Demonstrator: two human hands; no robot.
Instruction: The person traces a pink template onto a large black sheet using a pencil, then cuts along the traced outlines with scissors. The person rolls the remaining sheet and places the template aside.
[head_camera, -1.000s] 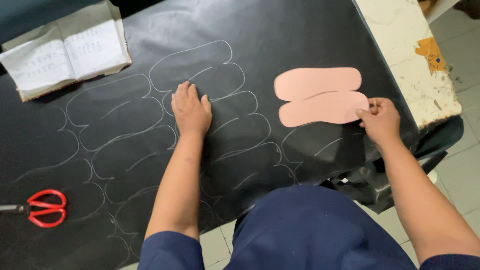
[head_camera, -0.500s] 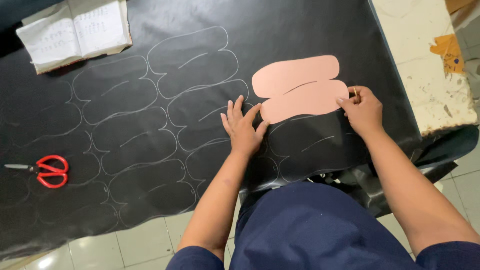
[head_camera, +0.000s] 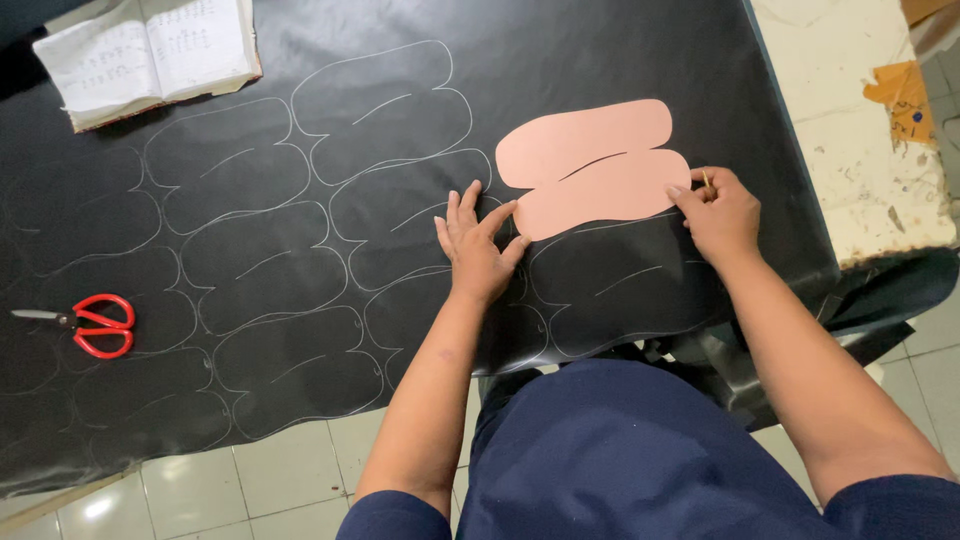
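The pink template (head_camera: 592, 170) lies flat on the black sheet (head_camera: 620, 60), just right of the traced outlines (head_camera: 300, 200). The left hand (head_camera: 478, 245), open with fingers spread, pins its left end; half a second ago it lay lower. The right hand (head_camera: 722, 212) pinches a thin marker at the right end.

A craft workshop; chalk-outlined black sheet (head_camera: 300, 250), pink template (head_camera: 595, 170), red scissors (head_camera: 95, 325).
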